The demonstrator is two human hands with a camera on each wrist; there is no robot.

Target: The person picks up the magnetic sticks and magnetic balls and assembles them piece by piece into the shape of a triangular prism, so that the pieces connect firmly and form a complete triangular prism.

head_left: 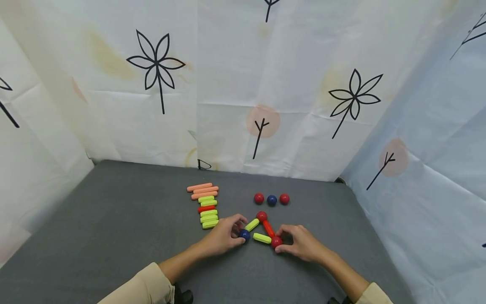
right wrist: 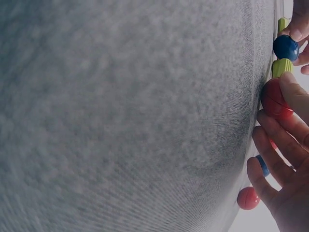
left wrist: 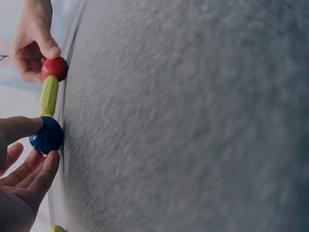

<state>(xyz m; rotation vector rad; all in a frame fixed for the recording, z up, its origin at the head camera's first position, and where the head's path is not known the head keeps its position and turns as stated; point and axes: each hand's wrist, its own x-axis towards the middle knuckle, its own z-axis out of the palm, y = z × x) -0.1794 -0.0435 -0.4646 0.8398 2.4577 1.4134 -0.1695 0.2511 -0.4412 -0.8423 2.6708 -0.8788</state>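
My left hand (head_left: 222, 235) pinches a blue ball (head_left: 244, 234) between thumb and fingers. From that ball a yellow-green rod (head_left: 252, 224) runs up to a red ball (head_left: 262, 216) at the top of a triangle shape. A red rod (head_left: 268, 228) links the top ball to a second red ball (head_left: 276, 242), which my right hand (head_left: 301, 243) holds between thumb and fingertips. Another yellow-green rod (head_left: 262, 238) extends from this second ball toward the blue one, with a small gap before it in the head view. Both held balls sit low at the grey tabletop in the wrist views.
Left of the hands lies a column of rods: orange ones (head_left: 205, 191) at the back, then several yellow-green ones (head_left: 209, 219) with a red rod (head_left: 206, 209) among them. Behind the triangle, a loose blue ball (head_left: 271, 200) stands between two red balls (head_left: 284, 199). Patterned white cloth (head_left: 228, 126) hangs behind.
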